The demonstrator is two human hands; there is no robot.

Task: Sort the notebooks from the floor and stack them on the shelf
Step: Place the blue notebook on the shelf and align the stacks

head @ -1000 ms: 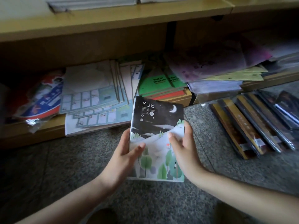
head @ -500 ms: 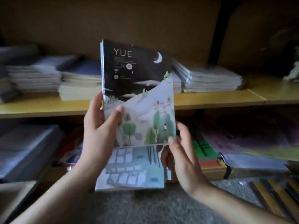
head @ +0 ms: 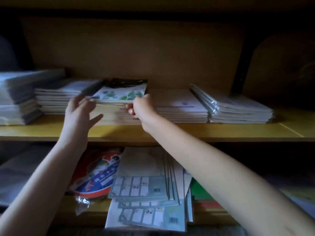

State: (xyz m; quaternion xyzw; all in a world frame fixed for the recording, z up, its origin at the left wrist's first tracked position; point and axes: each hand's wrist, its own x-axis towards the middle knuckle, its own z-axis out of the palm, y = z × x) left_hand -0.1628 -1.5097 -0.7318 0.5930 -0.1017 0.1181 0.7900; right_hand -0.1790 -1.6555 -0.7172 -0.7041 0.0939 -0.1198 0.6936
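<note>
Right grip (head: 142, 107) pinching notebook (head: 119, 93) — atop stack (head: 117, 115), left grip (head: 78, 113) splayed

This looks like a stationery shop. The yellow wooden shelf (head: 204, 132) carries many stacks of identical notebooks (head: 179, 106). At 2 o'clock lie bundles (head: 238, 108) in plastic wrap (several sealed together). At 6 o'clock, one level lower, lie exercise books (head: 141, 186) with barcodes.

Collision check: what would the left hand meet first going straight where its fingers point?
The left hand would likely meet the notebook stack front edge, just under the tree-cover notebook; depth is unclear.
</note>
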